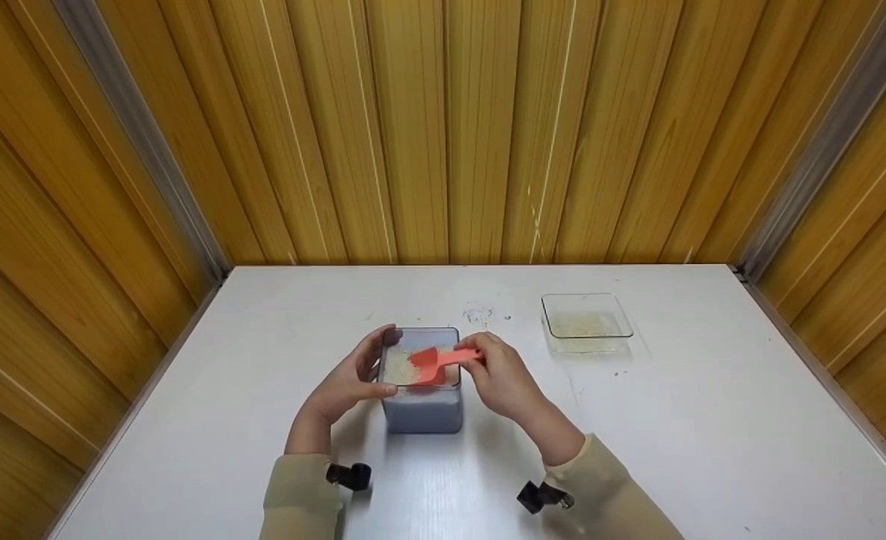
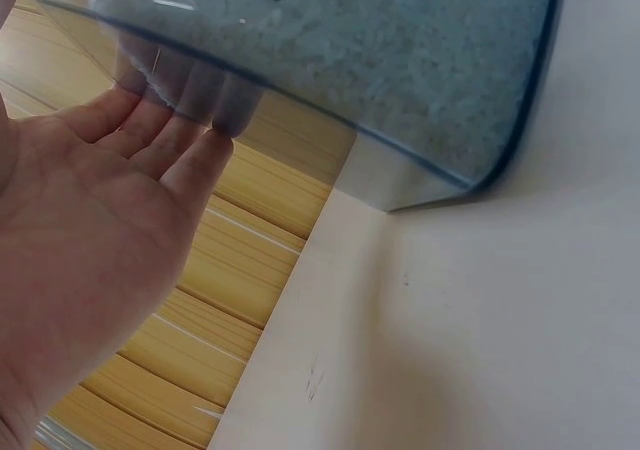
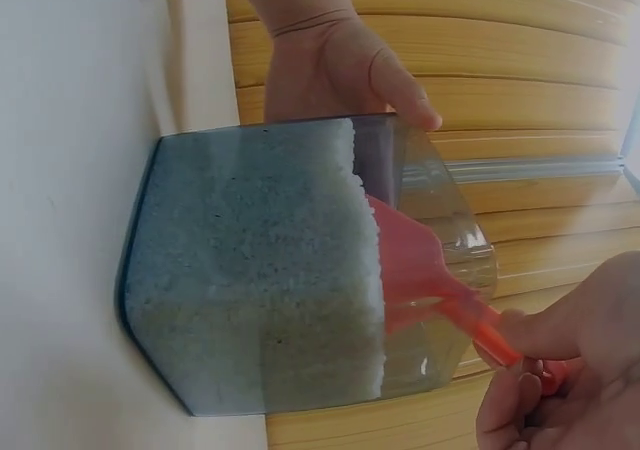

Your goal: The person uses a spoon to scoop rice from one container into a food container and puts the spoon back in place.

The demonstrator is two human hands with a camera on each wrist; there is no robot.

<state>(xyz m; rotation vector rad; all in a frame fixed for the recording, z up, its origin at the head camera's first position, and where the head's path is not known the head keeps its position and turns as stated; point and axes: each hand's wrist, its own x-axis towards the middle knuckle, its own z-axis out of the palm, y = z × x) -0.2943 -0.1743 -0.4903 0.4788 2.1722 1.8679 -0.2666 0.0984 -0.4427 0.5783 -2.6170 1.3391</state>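
A tall clear bluish container of white rice stands on the table near its middle. My left hand grips its upper left side, thumb at the near rim and fingers round the far side. In the left wrist view those fingers reach behind the clear wall. With thumb and fingers, my right hand pinches the handle of a red scoop over the right rim. The scoop's bowl is inside the container, at the rice surface in the right wrist view.
A shallow clear rectangular dish with some rice in it sits at the back right of the white table. Dark marks show on the tabletop behind the container. Wood-patterned walls enclose the table at the back and sides.
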